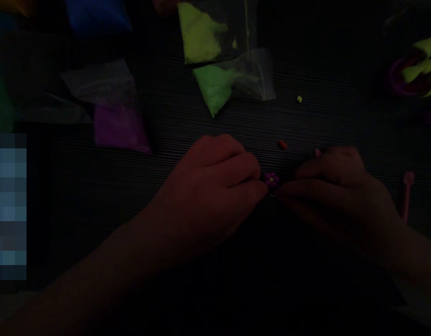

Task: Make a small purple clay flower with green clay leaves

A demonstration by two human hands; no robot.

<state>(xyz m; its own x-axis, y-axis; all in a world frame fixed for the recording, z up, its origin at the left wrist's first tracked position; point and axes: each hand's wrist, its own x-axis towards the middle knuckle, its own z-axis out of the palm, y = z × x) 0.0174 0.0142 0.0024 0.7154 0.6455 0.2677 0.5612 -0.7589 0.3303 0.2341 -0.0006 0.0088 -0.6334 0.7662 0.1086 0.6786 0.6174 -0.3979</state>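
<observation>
Between my fingertips is a tiny purple clay flower [272, 180] with a pale yellow centre. My left hand [222, 186] is closed, thumb and forefinger pinching the flower's left side. From the right, my right hand [334, 186] meets its lower right edge with fingertips pressed together. Just under the flower a thin pale sliver shows; what it is I cannot make out. A pink tip [318, 152] pokes out above the right fingers, the rest of it hidden. Beyond the hands lie a small orange-red clay piece [283, 144] and a yellow clay bit [299, 99].
The dark ridged table holds bags of yellow clay [201, 35], green clay [215, 86], purple clay [120, 126] and blue clay [98, 16]. At right are a purple round object [397, 79] with yellow pointed pieces and a pink modelling tool [407, 196]. The light is very dim.
</observation>
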